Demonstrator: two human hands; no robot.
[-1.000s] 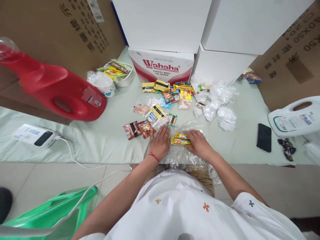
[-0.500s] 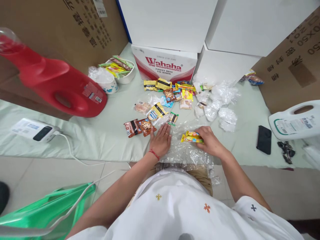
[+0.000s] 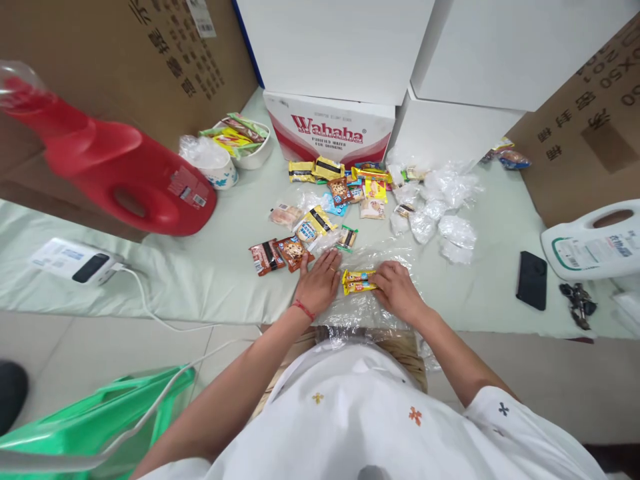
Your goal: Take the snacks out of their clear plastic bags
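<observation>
Two yellow snack packets [image 3: 357, 282] lie side by side on a sheet of clear plastic wrap [image 3: 395, 319] near the table's front edge. My right hand [image 3: 399, 291] has its fingers closed over their right end. My left hand [image 3: 318, 283] lies flat with fingers stretched out, on the left part of the plastic and close to the packets. Just beyond its fingertips are brown cookie packets [image 3: 293, 252], a yellow-and-white packet [image 3: 315, 225] and a small green-edged packet [image 3: 347, 238].
Several mixed snacks [image 3: 367, 190] lie before the Wahaba-style white-and-red carton [image 3: 327, 127]. Clear plastic bundles [image 3: 440, 203] sit to their right. A red jug [image 3: 135, 173], paper cup [image 3: 223, 172] and snack bowl [image 3: 257, 155] stand left; a phone [image 3: 531, 280], keys [image 3: 577, 305] and white jug [image 3: 590, 243] lie right.
My right hand has moved left with the yellow packets, which now lie close to my left hand on the plastic. My left hand stays nearly in place.
</observation>
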